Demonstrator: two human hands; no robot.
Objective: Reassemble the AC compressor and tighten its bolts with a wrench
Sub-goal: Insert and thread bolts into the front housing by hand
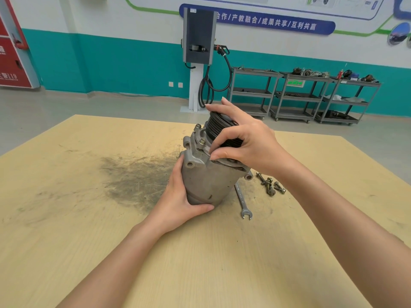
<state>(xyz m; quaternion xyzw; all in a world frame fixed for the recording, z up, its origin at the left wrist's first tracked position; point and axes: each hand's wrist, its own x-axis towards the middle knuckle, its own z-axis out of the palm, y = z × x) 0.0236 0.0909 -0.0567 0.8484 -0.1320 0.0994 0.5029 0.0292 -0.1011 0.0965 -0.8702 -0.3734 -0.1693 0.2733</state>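
The compressor (pixel 206 174) stands tilted near the middle of the wooden table (pixel 89 218), its black grooved pulley (pixel 219 127) at the top, leaning away from the person. The left hand (pixel 180 203) grips the lower body, fingers curled around the far side and thumb pressed across the bottom edge. The right hand (pixel 246 141) sits over the pulley end: its thumb and a fingertip pinch at the seam where the front cover meets the body, while the other fingers spread over the pulley. 2 bolts (pixel 201 135) already sit in the cover on the near side; whether they are snug I cannot tell. About 4 loose bolts (pixel 270 185) lie on the table just right of the compressor, and the wrench (pixel 243 202) lies untouched beside them, close to the base. By the look of it the halves are mated and being aligned, so the work is roughly midway: the remaining bolts must go in, then all need tightening with the wrench.
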